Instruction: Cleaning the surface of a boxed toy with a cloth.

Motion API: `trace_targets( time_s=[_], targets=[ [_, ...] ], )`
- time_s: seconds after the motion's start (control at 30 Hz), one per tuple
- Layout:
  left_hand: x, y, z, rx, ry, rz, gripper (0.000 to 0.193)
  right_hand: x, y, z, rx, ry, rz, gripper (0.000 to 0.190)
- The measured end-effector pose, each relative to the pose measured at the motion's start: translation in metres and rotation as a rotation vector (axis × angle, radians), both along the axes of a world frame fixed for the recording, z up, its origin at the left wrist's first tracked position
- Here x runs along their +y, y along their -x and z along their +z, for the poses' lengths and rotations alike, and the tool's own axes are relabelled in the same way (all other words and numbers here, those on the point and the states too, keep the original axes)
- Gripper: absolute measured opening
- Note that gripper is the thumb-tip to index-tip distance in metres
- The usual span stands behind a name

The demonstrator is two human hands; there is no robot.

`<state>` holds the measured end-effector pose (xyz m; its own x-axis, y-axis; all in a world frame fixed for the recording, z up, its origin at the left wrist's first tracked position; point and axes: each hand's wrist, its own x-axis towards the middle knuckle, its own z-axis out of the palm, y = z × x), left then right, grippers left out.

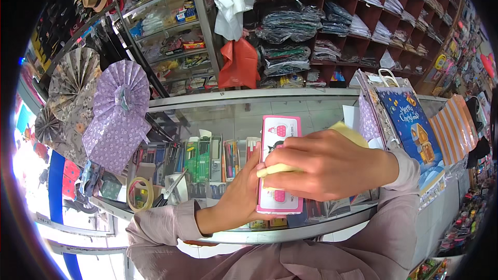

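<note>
A pink and white cardboard box (267,129) with printed pictures stands above the glass counter in front of me. My left hand (237,194) grips its left side and lower edge. My right hand (323,163) lies over the middle of the box with a folded pale yellow cloth (282,170) bunched in its fingers. The cloth touches the box's face, and another part of it (350,134) sticks out behind the hand. Part of the box's print is hidden by my right hand.
Under the glass counter (311,228) lie pens and pencil packs (204,159). A tape roll (140,194) and scissors (175,184) are at the left, near purple floral wrapped paper fans (122,112). Gift bags (412,132) stand at the right. Shelves of bagged clothes (291,23) rise behind.
</note>
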<state>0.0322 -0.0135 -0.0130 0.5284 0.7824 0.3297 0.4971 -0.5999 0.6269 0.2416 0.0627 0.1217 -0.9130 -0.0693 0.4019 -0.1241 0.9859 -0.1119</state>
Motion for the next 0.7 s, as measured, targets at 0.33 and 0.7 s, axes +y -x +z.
trace_targets(
  time_s=[0.33,0.7],
  targets=[
    [-0.004,0.001,-0.013,-0.121,0.17,0.0,0.129,0.003,-0.014,0.014,-0.166,0.153,0.108,0.012],
    [0.013,0.017,0.015,0.083,0.038,-0.105,0.126,-0.008,-0.033,0.018,-0.197,0.144,0.015,0.03]
  ],
)
